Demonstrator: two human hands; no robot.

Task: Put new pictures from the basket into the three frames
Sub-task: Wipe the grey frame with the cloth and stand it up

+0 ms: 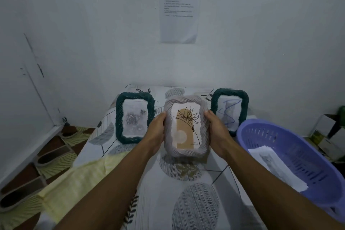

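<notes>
Right now my grip is a two-handed one: my left hand (156, 132) clasps the left edge and my right hand (217, 132) the right edge of the pale rope-trimmed frame (186, 127), held upright with its front toward me, its long axis running away from me toward the wall. It shows a line-drawn flower over a tan arch; small print sits low in that picture, too tiny to read. Behind it stand the other two, a dark green frame (134, 117) to my left with a grey rose print, and a second dark green frame (230, 110) to my right with a blue squiggle, both on the patterned bedspread (186, 201). The purple basket (291, 157) with its white sheets (276, 168) lies to my right, so my right hand is the nearer one for fetching. A printed notice (178, 10) on the wall is blurred beyond reading.
</notes>
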